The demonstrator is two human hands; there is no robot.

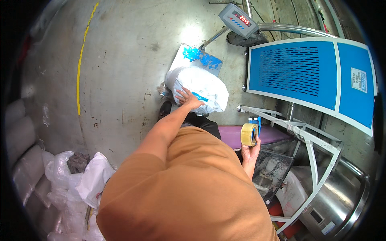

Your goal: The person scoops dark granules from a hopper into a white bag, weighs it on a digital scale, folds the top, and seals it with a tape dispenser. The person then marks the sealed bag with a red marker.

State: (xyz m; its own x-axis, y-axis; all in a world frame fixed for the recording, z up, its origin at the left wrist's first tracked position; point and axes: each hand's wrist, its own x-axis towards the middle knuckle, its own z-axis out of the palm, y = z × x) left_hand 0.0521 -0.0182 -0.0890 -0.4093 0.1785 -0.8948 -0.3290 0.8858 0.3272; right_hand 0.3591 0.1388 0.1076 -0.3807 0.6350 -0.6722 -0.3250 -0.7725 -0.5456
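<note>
A stuffed white plastic bag [205, 84] sits in front of me on the platform of a floor scale [203, 57], whose blue surface is worn in patches. My left hand [189, 100] lies on the bag's near side, fingers spread, close to a blue mark on it. To the right, held away from the bag, is a tape dispenser [248, 134] with a wide yellowish roll and a blue frame. My right hand [251, 152] is closed around its lower part; some of those fingers are hidden behind it.
The scale's grey display [238, 21] stands on a post beyond the bag. A blue slotted machine panel [293, 70] and a white metal frame [313, 148] bound the right side. Clear plastic bags [66, 180] are heaped at lower left. A yellow line [81, 60] marks the floor.
</note>
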